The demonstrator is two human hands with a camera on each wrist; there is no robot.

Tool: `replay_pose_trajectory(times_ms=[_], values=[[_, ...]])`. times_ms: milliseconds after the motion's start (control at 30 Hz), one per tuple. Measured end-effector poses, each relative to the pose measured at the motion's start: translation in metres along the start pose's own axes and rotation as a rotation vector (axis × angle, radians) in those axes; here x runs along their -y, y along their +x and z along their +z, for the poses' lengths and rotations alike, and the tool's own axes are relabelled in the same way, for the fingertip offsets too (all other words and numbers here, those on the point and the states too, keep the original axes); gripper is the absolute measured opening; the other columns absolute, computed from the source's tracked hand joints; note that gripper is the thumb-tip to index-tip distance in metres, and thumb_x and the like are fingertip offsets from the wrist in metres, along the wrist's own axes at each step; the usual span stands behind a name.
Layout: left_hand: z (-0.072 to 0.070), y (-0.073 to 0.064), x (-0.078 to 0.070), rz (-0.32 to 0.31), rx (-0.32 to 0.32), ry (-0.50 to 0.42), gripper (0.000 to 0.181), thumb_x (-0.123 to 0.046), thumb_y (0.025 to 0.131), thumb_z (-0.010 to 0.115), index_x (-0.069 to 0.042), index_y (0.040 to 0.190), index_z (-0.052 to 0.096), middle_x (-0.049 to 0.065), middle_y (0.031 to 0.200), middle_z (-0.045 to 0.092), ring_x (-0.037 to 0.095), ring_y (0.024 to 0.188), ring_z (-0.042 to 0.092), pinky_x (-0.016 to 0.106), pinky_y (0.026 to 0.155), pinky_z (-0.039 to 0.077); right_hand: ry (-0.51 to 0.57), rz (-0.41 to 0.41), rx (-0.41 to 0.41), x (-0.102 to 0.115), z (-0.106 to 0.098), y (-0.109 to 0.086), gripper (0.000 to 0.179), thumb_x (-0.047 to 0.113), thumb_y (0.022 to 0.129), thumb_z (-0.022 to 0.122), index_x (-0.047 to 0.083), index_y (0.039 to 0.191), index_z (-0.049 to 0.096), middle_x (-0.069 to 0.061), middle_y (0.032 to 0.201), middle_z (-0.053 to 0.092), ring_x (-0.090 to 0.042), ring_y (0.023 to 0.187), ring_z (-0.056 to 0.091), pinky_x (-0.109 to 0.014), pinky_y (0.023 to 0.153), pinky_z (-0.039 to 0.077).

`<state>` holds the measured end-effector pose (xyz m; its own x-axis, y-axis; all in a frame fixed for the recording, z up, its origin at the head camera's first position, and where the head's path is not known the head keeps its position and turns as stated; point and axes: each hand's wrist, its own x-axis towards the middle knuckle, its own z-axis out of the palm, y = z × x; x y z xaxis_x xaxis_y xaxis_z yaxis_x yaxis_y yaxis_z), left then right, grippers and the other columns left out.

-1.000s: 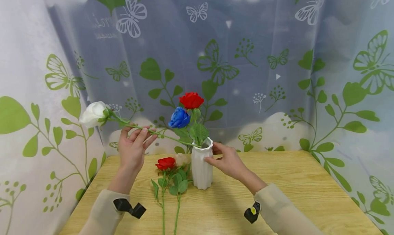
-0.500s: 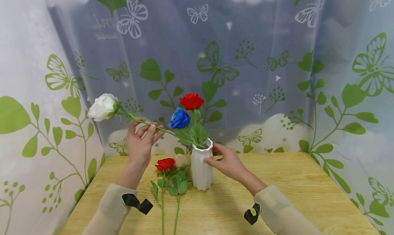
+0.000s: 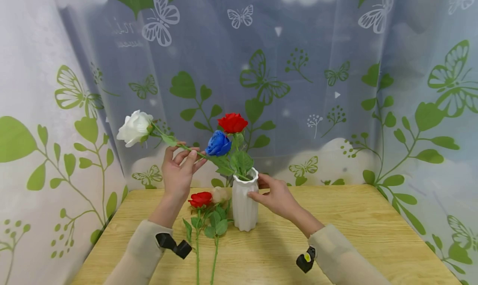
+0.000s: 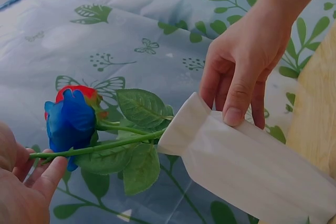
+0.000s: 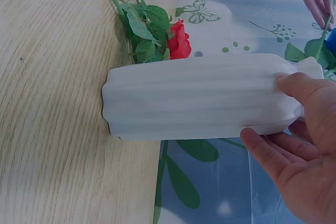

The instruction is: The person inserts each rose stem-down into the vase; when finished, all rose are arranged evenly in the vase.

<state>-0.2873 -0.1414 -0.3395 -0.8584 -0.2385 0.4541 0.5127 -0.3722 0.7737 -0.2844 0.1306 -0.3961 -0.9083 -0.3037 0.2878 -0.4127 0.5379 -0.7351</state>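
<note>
My left hand (image 3: 179, 171) pinches the green stem of a white rose (image 3: 135, 128), which slants down to the right with its lower end inside the mouth of a white fluted vase (image 3: 245, 206). The vase stands upright on the table, and my right hand (image 3: 278, 195) holds it near the rim with thumb and fingers. A red rose (image 3: 232, 123) and a blue rose (image 3: 218, 143) stand in the vase, their leaves above the rim. In the left wrist view the pinched stem (image 4: 115, 144) passes in front of the blue rose (image 4: 71, 121).
Left of the vase, a second red rose (image 3: 201, 199) and a pale cream rose (image 3: 220, 194) lie on the wooden table (image 3: 336, 235), stems toward the near edge. A patterned curtain (image 3: 306, 110) hangs behind the table and along both sides.
My left hand has moved right and slightly up along with the white rose, whose bloom now sits closer to the vase. The right hand and vase have hardly moved.
</note>
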Motion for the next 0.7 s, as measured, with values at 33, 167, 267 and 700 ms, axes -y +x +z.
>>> replay_pose_trajectory(times_ms=[33,167,267,700], values=[[0.0007,0.0003,-0.0002,-0.001,0.0,0.001,0.03,0.006,0.103,0.06,-0.015,0.123,0.054,-0.001,0.095,0.076,0.024,0.097,0.079,0.038,0.088,0.067,-0.003,-0.002,-0.001,-0.0002,-0.0002,0.0,0.062,0.028,0.098,0.078,0.004,0.151,0.055,-0.01,0.125,0.073,-0.028,0.116,0.07,-0.04,0.092,0.065],[0.0039,0.0017,-0.0012,-0.003,-0.001,-0.002,0.031,0.006,0.104,0.059,-0.017,0.124,0.056,0.002,0.099,0.076,0.025,0.099,0.078,0.039,0.089,0.066,-0.006,-0.012,-0.001,-0.0006,-0.0008,0.0001,0.062,0.029,0.098,0.078,0.004,0.15,0.056,-0.01,0.124,0.073,-0.028,0.115,0.071,-0.04,0.092,0.065],[0.0056,0.0034,-0.0006,0.011,0.001,-0.005,0.031,0.006,0.104,0.059,-0.016,0.125,0.057,0.005,0.101,0.076,0.024,0.099,0.078,0.039,0.09,0.066,-0.002,-0.017,0.003,-0.0008,-0.0009,0.0005,0.061,0.029,0.098,0.078,0.004,0.15,0.055,-0.01,0.124,0.073,-0.027,0.115,0.07,-0.041,0.093,0.064],[0.0107,0.0054,0.0019,0.082,0.068,0.054,0.035,0.008,0.104,0.058,-0.016,0.129,0.057,0.005,0.101,0.074,0.018,0.096,0.076,0.037,0.09,0.066,0.005,-0.01,0.003,-0.0019,0.0003,0.0003,0.062,0.029,0.098,0.078,0.005,0.15,0.056,-0.009,0.124,0.073,-0.026,0.116,0.07,-0.041,0.094,0.064]])
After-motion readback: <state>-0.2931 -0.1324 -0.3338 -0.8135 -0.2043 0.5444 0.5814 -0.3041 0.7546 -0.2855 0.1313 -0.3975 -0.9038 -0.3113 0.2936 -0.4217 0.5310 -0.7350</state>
